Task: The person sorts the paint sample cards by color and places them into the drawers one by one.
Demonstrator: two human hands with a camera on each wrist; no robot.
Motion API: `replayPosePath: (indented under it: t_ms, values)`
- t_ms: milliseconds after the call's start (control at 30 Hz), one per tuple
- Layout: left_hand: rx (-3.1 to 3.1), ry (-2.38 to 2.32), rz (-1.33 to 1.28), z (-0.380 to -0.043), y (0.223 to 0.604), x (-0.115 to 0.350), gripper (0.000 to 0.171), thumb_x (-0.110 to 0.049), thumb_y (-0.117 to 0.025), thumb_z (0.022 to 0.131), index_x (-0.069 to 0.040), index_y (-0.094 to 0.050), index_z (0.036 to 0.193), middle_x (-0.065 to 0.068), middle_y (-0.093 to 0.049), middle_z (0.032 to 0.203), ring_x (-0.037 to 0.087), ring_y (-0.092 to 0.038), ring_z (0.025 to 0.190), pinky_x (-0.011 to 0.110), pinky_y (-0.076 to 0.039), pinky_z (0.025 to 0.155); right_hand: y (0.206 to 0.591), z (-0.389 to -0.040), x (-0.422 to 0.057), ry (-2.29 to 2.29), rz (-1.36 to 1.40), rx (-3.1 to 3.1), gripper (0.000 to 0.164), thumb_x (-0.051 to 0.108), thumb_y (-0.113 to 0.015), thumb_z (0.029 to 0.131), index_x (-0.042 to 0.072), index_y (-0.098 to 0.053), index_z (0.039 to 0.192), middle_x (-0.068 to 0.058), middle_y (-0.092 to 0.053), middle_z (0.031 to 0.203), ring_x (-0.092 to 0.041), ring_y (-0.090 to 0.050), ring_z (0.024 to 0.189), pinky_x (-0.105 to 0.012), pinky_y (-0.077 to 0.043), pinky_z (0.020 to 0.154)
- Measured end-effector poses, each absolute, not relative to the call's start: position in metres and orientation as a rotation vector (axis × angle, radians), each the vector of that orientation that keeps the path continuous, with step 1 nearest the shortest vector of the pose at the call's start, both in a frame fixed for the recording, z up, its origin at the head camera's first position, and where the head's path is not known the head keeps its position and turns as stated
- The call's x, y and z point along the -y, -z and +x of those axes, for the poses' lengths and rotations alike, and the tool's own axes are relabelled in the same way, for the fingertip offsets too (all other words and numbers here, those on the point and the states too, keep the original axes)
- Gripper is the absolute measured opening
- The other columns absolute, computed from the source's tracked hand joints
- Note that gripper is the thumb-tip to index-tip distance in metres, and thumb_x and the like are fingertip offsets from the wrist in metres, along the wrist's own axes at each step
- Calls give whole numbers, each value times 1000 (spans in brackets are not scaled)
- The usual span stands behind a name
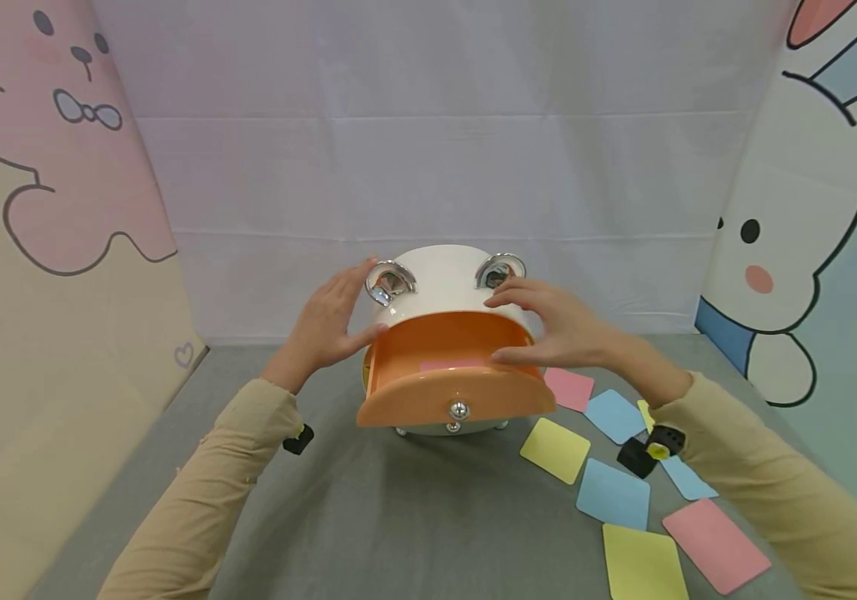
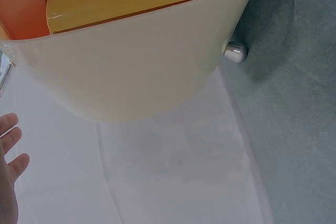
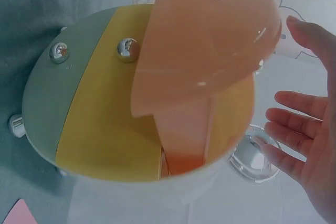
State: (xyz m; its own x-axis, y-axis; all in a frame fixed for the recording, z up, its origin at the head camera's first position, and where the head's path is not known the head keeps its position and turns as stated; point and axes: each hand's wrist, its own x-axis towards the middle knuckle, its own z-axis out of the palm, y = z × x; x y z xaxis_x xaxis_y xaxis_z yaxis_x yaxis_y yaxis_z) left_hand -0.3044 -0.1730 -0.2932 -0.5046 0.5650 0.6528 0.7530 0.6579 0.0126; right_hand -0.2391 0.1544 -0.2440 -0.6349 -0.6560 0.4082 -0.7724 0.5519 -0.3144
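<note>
A white, rounded drawer cabinet point(image 1: 443, 279) stands on the grey cloth, its orange top drawer point(image 1: 458, 398) pulled out. Part of a pink card point(image 1: 453, 364) shows inside the drawer. Beside the cabinet's left chrome ring point(image 1: 391, 282) is my left hand point(image 1: 333, 321), fingers extended and thumb near the drawer's edge. My right hand point(image 1: 554, 323) hovers by the right chrome ring point(image 1: 499, 271), its fingers spread and thumb over the drawer opening. In the right wrist view a yellow drawer front point(image 3: 105, 129) and a green lower front point(image 3: 63, 85) with chrome knobs sit below the orange one.
Several pink, blue and yellow cards lie to the right, among them a yellow card point(image 1: 554, 450), a blue card point(image 1: 613, 493) and a pink card point(image 1: 717, 546). White cloth point(image 1: 436, 167) hangs behind the cabinet, with printed panels on both sides.
</note>
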Motion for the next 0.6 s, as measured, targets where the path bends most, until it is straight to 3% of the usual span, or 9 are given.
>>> replayPosePath:
  t_ms: [300, 600]
  values:
    - [2251, 399, -1020, -305, 293, 173, 90, -69, -29, 84, -1, -26, 142, 11, -33, 144, 32, -38, 124, 49, -31, 101, 250, -230, -190, -674, 1090, 2615, 59, 33, -76, 70, 5, -57, 118, -8, -54, 120, -25, -47, 110, -51, -46, 84]
    - [2253, 400, -1020, -304, 293, 172, 88, -69, -29, 84, -5, -21, 144, 11, -33, 144, 32, -38, 124, 49, -31, 101, 274, -207, -243, -588, 905, 2739, 60, 35, -75, 71, 4, -56, 118, -12, -51, 119, -29, -47, 106, -55, -46, 78]
